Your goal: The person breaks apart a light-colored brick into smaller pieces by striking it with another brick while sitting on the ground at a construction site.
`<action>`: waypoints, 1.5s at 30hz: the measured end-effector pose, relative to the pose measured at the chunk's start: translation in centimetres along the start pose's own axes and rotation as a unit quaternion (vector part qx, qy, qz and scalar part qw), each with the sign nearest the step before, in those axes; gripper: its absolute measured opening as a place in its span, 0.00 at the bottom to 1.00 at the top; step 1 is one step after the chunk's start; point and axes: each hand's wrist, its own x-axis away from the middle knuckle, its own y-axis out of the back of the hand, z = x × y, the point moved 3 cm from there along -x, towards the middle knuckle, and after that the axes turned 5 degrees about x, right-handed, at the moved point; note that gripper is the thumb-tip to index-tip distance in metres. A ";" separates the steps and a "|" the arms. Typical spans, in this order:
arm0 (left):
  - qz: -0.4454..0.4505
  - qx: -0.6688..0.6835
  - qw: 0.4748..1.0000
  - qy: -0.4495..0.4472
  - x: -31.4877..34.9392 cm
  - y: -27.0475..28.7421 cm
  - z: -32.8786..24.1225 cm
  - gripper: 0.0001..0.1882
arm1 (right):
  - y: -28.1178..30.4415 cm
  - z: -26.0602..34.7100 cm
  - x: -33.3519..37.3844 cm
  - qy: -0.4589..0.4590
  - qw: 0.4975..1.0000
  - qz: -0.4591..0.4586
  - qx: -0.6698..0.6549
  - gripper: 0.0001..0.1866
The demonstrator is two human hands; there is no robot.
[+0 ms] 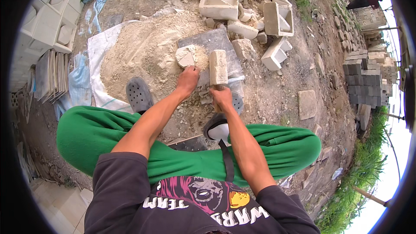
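My right hand is wrapped around the handle of a mallet with a thick, pale, dusty block-shaped head. The head points away from me, over a flat grey slab on the ground. Left of it, my left hand has its fingers curled at the near edge of a broken pale block piece. That piece rests on the slab amid sandy crumbs. Just beyond and to the left spreads a heap of beige crushed grit on a white sack sheet.
Broken cast blocks lie piled at the far side. Whole pale blocks are stacked at left, above thin boards. Grey blocks stand at right near grass. A distant person is at far right. My clog is beside the heap.
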 end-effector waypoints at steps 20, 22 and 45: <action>0.037 -0.017 0.988 -0.148 -3.6 -0.9 -1.4 0.18 | -0.1 -0.6 -0.4 -0.010 0.999 0.021 -0.022 0.17; 0.059 -0.035 0.984 -0.163 -4.1 -0.9 -1.4 0.19 | -0.1 -0.4 -0.3 -0.002 1.000 0.017 -0.025 0.16; -0.065 -0.103 0.976 -0.181 -3.8 3.2 2.7 0.15 | 0.4 1.4 -2.6 0.045 0.999 -0.027 -0.008 0.13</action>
